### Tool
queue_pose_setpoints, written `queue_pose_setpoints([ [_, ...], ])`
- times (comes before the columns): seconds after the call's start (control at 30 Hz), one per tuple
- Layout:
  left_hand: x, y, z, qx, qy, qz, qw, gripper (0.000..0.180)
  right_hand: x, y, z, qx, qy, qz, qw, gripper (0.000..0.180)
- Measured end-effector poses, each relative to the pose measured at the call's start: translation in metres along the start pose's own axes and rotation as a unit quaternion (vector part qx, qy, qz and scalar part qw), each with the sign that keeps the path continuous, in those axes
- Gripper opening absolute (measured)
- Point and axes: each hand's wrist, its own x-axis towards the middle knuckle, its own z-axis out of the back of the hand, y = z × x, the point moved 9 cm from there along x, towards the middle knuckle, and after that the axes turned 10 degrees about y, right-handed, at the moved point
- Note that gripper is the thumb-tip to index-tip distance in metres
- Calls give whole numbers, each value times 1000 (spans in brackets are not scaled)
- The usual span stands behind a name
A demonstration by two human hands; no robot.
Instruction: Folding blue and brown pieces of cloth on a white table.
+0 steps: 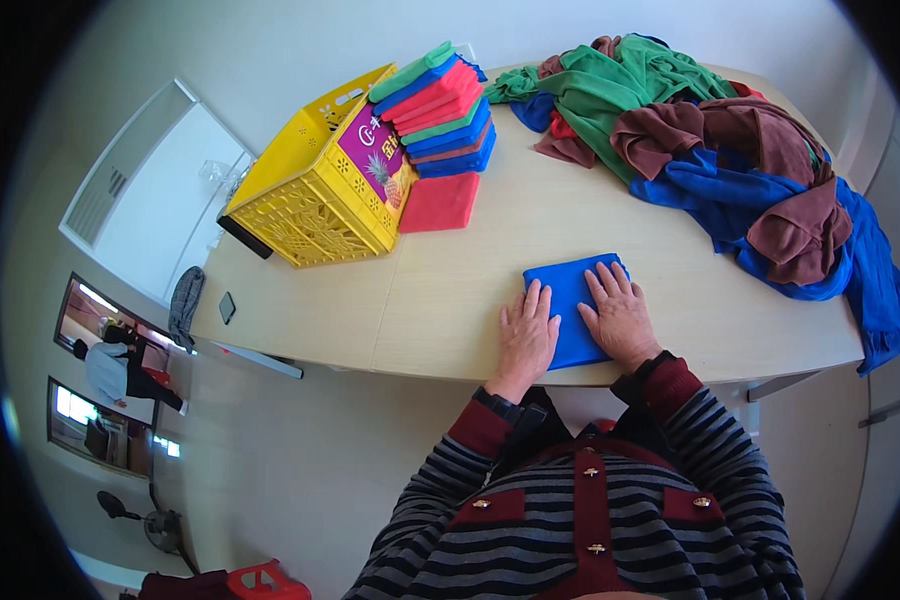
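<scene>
A folded blue cloth (570, 292) lies flat near the front edge of the table. My left hand (528, 335) rests on its left side with the fingers stretched out. On its right side, my right hand (618, 315) lies flat with spread fingers. Beyond and to the left stands a stack of folded cloths (450, 120) in green, blue, red and brown, with a red folded cloth (442, 203) in front of it. At the right, a loose heap of green, brown and blue cloths (710, 170) covers that part of the table and hangs over its edge.
A yellow plastic crate (315, 195) with a purple panel stands left of the stack on the table (450, 300). A phone (227, 307) and a grey cloth (185, 300) lie at the table's left end. A person (115, 370) is in the background, with a red stool (268, 580) below.
</scene>
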Motion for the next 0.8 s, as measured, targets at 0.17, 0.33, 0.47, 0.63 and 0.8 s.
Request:
queue_pose_setpoints([
  [0.17, 0, 2, -1, 1, -5, -5, 1000, 55, 1, 2, 0, 4, 6, 1, 1000, 60],
  [0.33, 3, 0, -1, 0, 1, -2, 1000, 55, 2, -1, 0, 4, 6, -4, 1000, 59],
  [0.47, 3, 2, -1, -3, 3, 1, 1000, 56, 4, -1, -1, -2, 5, -1, 1000, 59],
  [0.63, -1, -7, 5, -6, -17, -12, 1000, 52, -4, -3, 3, 3, 10, 6, 1000, 59],
  [0.8, -14, 6, 63, 3, -21, -86, 996, 35, -13, -3, 75, 112, 51, 65, 990, 59],
])
